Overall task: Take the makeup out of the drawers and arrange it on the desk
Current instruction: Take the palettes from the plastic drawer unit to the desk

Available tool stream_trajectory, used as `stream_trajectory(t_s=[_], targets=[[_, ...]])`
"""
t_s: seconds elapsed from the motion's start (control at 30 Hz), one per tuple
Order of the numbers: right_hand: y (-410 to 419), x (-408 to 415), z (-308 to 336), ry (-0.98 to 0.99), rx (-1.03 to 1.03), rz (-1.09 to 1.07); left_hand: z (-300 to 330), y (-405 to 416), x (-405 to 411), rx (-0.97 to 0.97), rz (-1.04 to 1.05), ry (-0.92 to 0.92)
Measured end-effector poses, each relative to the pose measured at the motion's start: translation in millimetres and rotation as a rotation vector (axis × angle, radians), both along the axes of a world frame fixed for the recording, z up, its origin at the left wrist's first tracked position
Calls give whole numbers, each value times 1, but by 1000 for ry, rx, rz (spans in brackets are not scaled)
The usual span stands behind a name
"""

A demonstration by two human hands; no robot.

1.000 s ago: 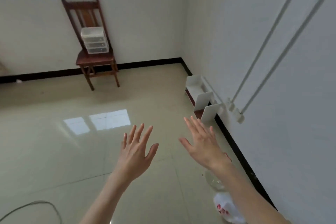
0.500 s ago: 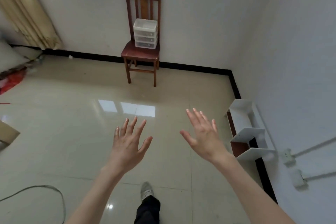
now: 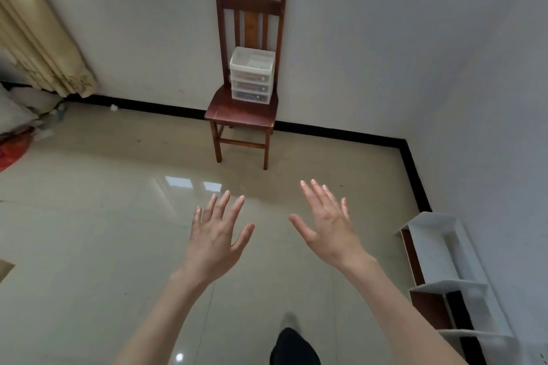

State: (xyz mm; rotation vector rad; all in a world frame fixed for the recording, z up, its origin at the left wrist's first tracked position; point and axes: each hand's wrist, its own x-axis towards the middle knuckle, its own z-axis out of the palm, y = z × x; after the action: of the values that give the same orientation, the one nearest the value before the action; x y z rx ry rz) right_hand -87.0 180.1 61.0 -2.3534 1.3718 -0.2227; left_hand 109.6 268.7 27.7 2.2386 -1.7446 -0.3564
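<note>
Glossy pale tile floor (image 3: 89, 246) running to white walls with a black skirting, window above, bunched curtain (image 3: 38, 38) at far left. Against the back wall, a dark wooden chair (image 3: 241, 115), and on its seat a small translucent drawer unit (image 3: 252, 78), three drawers stacked under an open top tray; dark shapes behind the drawer fronts, likely the makeup, too small to tell apart. No desk in view. Left hand (image 3: 215, 238) and right hand (image 3: 330, 231) both raised over the floor, fingers spread and straight, holding nothing, well apart from the chair and unit. Dark trouser leg and a shoe at the bottom edge, mid-stride by the look. White shelf piece (image 3: 444, 270) lying along the right-hand wall. Task judged barely begun: drawers shut, nothing out. Risks from here: light plastic unit perched toward the back of the seat, so a one-handed pull on a drawer could drag the whole stack forward or tip it off the chair; better braced with the other hand. Small items likely to roll or spill if a drawer comes out too far. Shiny floor possibly slippery underfoot on approach.
</note>
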Motion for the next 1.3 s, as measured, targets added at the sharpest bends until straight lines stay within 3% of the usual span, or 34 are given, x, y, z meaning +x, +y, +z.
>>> stream_trajectory(t_s=[0.53,1.03,1.3], targets=[[-362,139,4,21,8,110,16,-353,136,10,26,-102],[-621,325,-59,144,112,101,-64,-609,314,191,-27,-21],[-742,410,-86,209,118,59,-90,-747,393,181,-70,23]])
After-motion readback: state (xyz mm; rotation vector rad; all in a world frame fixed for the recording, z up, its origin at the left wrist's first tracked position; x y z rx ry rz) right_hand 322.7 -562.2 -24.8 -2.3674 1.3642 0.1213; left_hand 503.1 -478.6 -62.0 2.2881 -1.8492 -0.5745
